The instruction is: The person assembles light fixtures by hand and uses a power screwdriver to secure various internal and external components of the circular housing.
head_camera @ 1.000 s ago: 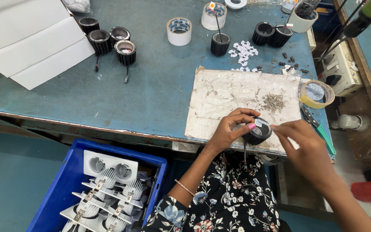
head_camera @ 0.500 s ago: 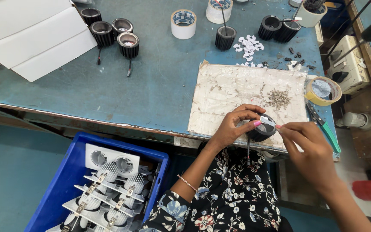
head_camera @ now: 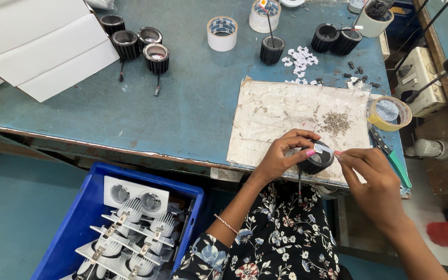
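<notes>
Black ribbed round lamp housing point(head_camera: 316, 157), tilted, wire dangling below, over near edge of worn board, right side.

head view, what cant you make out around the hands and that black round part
1. Head view: the underside of the black finned housing is hidden by the left hand.
2. The small strip at the right hand fingertips is too small to identify.
3. The pile of tiny metal pieces is too small to tell apart.
4. The blue crate is cut off by the bottom edge.
</notes>
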